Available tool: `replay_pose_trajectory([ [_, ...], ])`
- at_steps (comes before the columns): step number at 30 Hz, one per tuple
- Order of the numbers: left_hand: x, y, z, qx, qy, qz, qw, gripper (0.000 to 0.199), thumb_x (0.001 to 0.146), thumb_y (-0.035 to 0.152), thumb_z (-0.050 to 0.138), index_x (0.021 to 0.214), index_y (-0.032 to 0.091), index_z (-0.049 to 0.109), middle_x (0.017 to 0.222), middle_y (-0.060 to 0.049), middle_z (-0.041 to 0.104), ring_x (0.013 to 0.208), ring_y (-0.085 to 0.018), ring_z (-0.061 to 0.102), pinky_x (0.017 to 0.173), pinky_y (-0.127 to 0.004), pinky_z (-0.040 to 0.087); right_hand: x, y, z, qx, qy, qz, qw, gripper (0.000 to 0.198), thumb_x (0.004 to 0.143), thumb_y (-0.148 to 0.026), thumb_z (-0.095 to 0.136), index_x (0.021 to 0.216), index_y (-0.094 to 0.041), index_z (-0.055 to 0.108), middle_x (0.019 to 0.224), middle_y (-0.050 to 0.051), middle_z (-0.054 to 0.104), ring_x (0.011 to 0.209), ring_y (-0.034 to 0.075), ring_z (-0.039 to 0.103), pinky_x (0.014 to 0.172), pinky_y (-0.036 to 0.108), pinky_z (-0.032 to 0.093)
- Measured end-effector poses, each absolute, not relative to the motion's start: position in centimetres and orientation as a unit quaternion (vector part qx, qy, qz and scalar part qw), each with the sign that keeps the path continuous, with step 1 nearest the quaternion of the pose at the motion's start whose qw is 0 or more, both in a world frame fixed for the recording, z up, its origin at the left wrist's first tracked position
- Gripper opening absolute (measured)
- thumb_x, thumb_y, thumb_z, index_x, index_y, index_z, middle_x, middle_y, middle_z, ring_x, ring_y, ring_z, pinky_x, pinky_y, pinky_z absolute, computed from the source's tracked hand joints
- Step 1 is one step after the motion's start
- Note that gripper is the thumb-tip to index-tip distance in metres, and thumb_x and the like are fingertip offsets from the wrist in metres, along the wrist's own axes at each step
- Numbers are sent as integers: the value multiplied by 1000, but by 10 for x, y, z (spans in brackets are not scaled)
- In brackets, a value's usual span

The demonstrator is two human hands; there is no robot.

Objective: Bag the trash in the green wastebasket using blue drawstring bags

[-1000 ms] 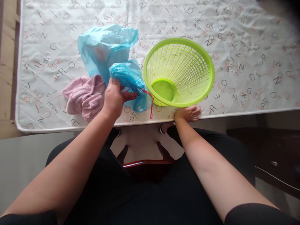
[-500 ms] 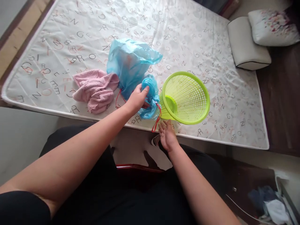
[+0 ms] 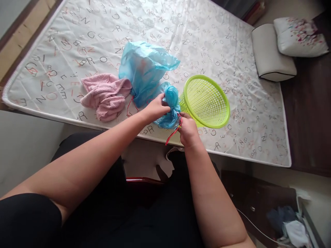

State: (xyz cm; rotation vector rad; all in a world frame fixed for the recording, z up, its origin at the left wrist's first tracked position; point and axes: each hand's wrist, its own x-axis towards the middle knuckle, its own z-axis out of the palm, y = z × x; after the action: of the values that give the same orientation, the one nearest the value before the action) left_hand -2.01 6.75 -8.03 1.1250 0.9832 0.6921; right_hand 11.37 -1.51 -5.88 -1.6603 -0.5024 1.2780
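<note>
A bunched blue plastic bag point(image 3: 171, 95) with red drawstrings point(image 3: 172, 135) lies near the mattress edge. My left hand point(image 3: 158, 107) grips its left side, thumb and fingers closed on the plastic. At the bag's lower right, my right hand point(image 3: 189, 129) is closed where the red drawstring leaves the plastic; its fingertips are partly hidden. Right behind that hand leans a green mesh wastebasket point(image 3: 207, 101), its mouth tilted toward me. A second, larger blue plastic bag point(image 3: 144, 72), puffed open, sits just beyond my left hand.
A crumpled pink towel point(image 3: 106, 94) lies left of the bags. Everything rests on a white mattress point(image 3: 245, 113) printed with letters. A beige cushion point(image 3: 271, 51) and a floral pillow point(image 3: 301, 36) are at the far right. Below the mattress edge stands a red-edged stool point(image 3: 144, 179).
My right hand has risen from below the wastebasket and closed at the bag's drawstring. My left hand and the bunched bag have shifted slightly right. The wastebasket has tipped a little.
</note>
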Motion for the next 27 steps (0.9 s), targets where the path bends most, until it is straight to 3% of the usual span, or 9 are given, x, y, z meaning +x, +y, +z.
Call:
replay_pose_trajectory([
  [3,-34,73,-81,559,442,320,624,66,72,12,75,135,17,56,88,-3,71,85,-20,71,79,-33,57,102,1,-66,-651,-233,533,488,18,82,-38,65,89,-22,63,79,-1,67,72,15,62,66,29,53],
  [6,-54,80,-76,628,472,325,527,57,76,13,75,130,18,59,90,-2,71,86,-18,70,81,-30,56,84,10,-68,-595,-277,564,502,27,93,-50,57,89,-24,58,78,-1,62,72,15,61,67,29,54],
  [12,-92,89,-69,725,504,296,364,20,75,11,73,89,20,61,84,0,65,78,-14,63,74,-27,52,65,20,-68,-582,-367,556,466,47,99,-70,48,99,-24,60,82,1,61,82,18,64,74,32,54],
  [17,-108,86,-80,722,526,302,332,28,72,8,75,89,21,58,82,2,61,77,-14,61,71,-25,52,57,35,-68,-595,-421,540,421,23,94,-45,64,93,-22,61,88,1,67,84,18,63,82,33,53],
  [23,-107,87,-82,646,547,425,319,51,74,10,77,116,26,53,113,-4,65,99,-18,70,82,-29,59,48,42,-71,-563,-450,543,431,7,93,-28,61,94,-21,63,96,4,72,92,22,67,92,39,56],
  [27,-109,86,-73,596,621,426,278,30,84,17,70,109,25,54,106,-5,65,104,-21,69,89,-35,59,48,47,-80,-564,-443,535,446,6,93,-28,61,93,-21,63,94,4,73,90,21,67,92,38,57],
])
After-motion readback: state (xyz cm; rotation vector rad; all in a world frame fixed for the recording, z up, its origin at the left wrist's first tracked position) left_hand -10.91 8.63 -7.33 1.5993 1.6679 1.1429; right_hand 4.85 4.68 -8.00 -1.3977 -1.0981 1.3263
